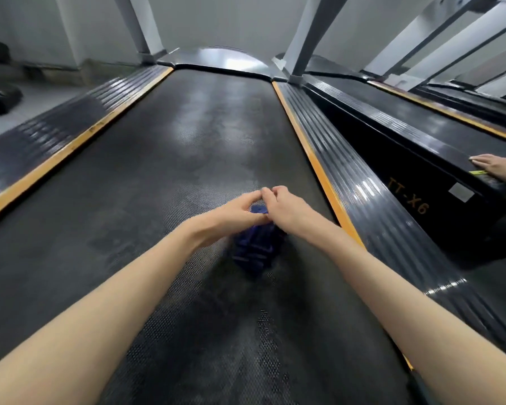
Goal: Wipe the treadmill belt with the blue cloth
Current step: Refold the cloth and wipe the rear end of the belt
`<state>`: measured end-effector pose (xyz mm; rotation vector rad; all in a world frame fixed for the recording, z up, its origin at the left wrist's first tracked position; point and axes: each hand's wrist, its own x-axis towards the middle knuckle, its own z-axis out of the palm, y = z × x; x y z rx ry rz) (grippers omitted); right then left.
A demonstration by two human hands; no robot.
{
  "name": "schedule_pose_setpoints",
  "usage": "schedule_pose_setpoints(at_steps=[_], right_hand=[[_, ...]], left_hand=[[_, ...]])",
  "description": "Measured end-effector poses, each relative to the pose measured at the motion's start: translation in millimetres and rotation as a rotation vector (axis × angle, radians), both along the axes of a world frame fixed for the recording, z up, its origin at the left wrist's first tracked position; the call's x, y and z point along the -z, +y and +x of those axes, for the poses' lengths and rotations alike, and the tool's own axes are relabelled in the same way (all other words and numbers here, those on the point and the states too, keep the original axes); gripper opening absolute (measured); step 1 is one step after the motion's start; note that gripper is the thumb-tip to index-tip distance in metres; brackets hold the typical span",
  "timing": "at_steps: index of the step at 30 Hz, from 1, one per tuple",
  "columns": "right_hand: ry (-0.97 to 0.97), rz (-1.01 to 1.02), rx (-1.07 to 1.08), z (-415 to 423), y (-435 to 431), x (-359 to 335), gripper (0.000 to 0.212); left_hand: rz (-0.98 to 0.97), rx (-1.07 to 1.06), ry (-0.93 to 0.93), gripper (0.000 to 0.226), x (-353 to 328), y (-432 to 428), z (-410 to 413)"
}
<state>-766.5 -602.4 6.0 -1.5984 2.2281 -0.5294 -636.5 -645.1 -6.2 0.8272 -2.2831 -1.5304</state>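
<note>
The black textured treadmill belt (187,159) runs away from me between two ribbed side rails edged in orange. A dark blue cloth (256,247) hangs bunched just above the belt, right of its middle. My left hand (234,216) and my right hand (284,207) meet over the cloth's top, fingertips touching each other, and both hold the cloth's upper edge with curled fingers. The hands hide the top of the cloth.
The left rail (50,141) and right rail (362,194) flank the belt. A second treadmill marked TT-X6 (409,197) stands close on the right, with another person's hand (497,168) resting on its rail. White uprights (313,33) rise at the far end.
</note>
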Motion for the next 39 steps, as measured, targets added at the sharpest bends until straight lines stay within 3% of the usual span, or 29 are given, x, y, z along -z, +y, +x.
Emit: schedule_pose_setpoints(at_steps=[2, 5, 8, 11, 18, 20, 22, 24, 26, 31, 33, 35, 38, 39], right_hand=[[0.113, 0.107, -0.026, 22, -6, 15, 0.045], [0.176, 0.141, 0.122, 50, -20, 47, 0.060], [0.271, -0.110, 0.046, 52, -39, 63, 0.051], [0.136, -0.246, -0.080, 55, -62, 57, 0.044], [0.168, -0.294, -1.011, 173, -45, 64, 0.044], [0.250, -0.308, -0.948, 161, -66, 68, 0.043], [0.322, -0.247, -0.622, 138, -102, 69, 0.043], [0.270, -0.219, -0.347, 129, -127, 63, 0.043], [0.197, -0.250, -0.339, 161, -129, 61, 0.043], [0.109, -0.320, -1.080, 259, -78, 69, 0.045], [0.112, -0.293, -1.200, 253, -103, 64, 0.043], [0.134, -0.291, -1.056, 235, -141, 61, 0.040], [0.103, -0.246, -0.540, 220, -176, 58, 0.041], [0.105, -0.247, -0.457, 230, -174, 56, 0.042]], left_hand=[[-0.226, -0.147, -0.096, 0.040, 5, -12, 14], [-0.467, -0.392, -0.190, 0.055, -1, -16, 39], [-0.479, -0.521, -0.317, 0.055, -9, -18, 77], [-0.367, -0.568, -0.518, 0.051, -6, -20, 121], [-0.307, -0.864, -0.684, 0.049, 0, -18, 206], [-0.288, -0.891, -0.693, 0.050, -2, -13, 220], [-0.275, -0.898, -0.701, 0.050, -2, -5, 233], [-0.248, -0.914, -0.719, 0.051, -2, 3, 246], [-0.242, -0.929, -0.778, 0.051, -2, 8, 262], [-0.294, -0.939, -0.879, 0.038, 3, 21, 284], [-0.343, -0.902, -0.898, 0.034, 9, 25, 283], [-0.380, -0.878, -0.924, 0.037, 16, 29, 281], [-0.367, -0.858, -0.936, 0.043, 20, 31, 281], [-0.361, -0.862, -0.928, 0.043, 20, 31, 283]])
